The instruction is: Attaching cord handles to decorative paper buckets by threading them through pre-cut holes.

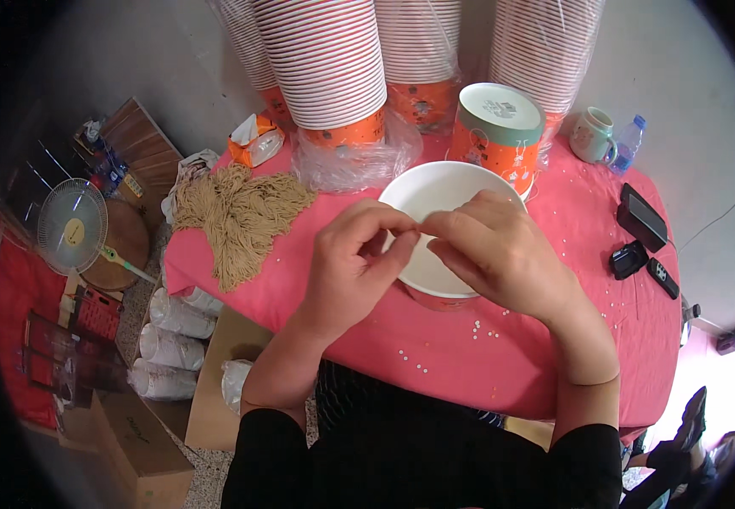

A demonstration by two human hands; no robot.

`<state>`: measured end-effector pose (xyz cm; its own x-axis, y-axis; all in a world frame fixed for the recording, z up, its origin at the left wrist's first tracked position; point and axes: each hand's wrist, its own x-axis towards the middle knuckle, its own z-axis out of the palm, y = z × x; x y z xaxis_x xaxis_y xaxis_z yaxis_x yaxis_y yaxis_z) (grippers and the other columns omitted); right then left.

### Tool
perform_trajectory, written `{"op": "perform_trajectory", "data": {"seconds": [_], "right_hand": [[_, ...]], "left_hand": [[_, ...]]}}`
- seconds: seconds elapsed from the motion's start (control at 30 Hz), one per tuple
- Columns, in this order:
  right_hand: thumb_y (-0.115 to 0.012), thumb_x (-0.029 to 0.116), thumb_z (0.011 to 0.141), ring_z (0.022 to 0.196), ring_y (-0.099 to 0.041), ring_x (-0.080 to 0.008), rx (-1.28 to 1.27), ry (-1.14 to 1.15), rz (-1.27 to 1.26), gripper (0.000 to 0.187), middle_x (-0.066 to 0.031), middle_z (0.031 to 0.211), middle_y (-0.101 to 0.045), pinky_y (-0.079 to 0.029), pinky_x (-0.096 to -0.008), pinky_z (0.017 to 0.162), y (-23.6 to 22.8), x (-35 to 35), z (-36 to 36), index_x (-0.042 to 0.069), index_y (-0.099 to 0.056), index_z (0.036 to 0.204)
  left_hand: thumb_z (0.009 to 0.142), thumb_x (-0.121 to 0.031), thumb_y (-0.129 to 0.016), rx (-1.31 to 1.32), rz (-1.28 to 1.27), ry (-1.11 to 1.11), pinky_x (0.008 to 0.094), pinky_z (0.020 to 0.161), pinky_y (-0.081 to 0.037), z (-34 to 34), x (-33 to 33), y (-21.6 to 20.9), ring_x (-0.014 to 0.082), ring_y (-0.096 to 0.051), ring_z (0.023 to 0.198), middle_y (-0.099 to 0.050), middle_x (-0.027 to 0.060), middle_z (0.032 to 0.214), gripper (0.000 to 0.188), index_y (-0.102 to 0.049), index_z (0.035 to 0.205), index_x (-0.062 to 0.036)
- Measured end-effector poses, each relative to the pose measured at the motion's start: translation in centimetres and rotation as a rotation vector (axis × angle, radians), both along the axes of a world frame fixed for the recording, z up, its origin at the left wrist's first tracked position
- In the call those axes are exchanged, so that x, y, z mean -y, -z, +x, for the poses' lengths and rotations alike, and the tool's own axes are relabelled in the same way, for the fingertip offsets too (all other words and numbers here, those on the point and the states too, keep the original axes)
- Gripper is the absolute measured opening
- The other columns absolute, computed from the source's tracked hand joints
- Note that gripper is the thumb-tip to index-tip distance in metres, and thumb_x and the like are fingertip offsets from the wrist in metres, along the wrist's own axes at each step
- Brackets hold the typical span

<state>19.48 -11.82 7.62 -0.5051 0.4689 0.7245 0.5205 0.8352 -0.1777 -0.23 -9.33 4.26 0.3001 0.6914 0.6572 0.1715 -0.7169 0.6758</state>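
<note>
Both hands meet above an open paper bucket (pixel 410 182) with a white inside, which stands on the pink tablecloth (pixel 367 331). My left hand (pixel 350 267) is closed in a pinch, thumb toward forefinger. Right against its fingertips, my right hand (pixel 507 254) pinches too. Whatever lies between the fingertips is too small to make out. Part of the bucket's rim and its front are hidden behind my hands. Small white round bits (pixel 475 331) are scattered on the cloth near the bucket. A hank of tan strings (pixel 244 220) lies to the left.
Tall stacks of paper buckets (pixel 325 68) in plastic wrap line the back. A lidded orange bucket (pixel 496 127), a mug (pixel 592 136), a water bottle (pixel 628 144) and a black case (pixel 641 216) sit at the right. Left of the table are cardboard boxes (pixel 142 450) and a fan (pixel 73 225).
</note>
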Motion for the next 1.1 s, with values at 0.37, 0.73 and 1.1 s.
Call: {"op": "perform_trajectory", "data": {"seconds": [0.37, 0.73, 1.1], "right_hand": [[-0.062, 0.014, 0.067, 0.066, -0.055, -0.0195, 0.162, 0.145, 0.419, 0.018, -0.003, 0.07, -0.05, -0.044, -0.0332, 0.064, 0.0, -0.9, 0.6, 0.006, -0.057, 0.083], [-0.064, 0.007, 0.066, 0.061, -0.055, -0.0206, 0.087, 0.307, 0.529, 0.019, -0.0039, 0.068, -0.051, -0.043, -0.0341, 0.059, -2.2, -0.5, 3.7, 0.005, -0.057, 0.083], [-0.066, 0.005, 0.068, 0.061, -0.056, -0.0209, 0.111, 0.325, 0.43, 0.019, -0.0034, 0.066, -0.051, -0.043, -0.0348, 0.058, -1.8, -0.6, 3.6, 0.006, -0.057, 0.085]], "left_hand": [[0.083, 0.002, -0.069, -0.008, -0.124, 0.0, 0.0201, 0.06, -0.04, -2.6, -0.3, 1.6, 0.0058, -0.051, 0.069, -0.056, 0.002, 0.083, 0.01, -0.061, 0.089, -0.0015], [0.086, 0.001, -0.067, -0.025, -0.245, 0.001, 0.0185, 0.061, -0.039, -3.2, 0.0, 2.7, 0.0034, -0.05, 0.07, -0.057, -0.0016, 0.083, 0.007, -0.063, 0.091, -0.0015], [0.09, -0.002, -0.064, 0.226, -0.307, -0.029, 0.0194, 0.063, -0.044, -3.0, 1.2, 3.6, 0.0042, -0.055, 0.072, -0.061, -0.0002, 0.084, 0.014, -0.063, 0.104, 0.0017]]}}
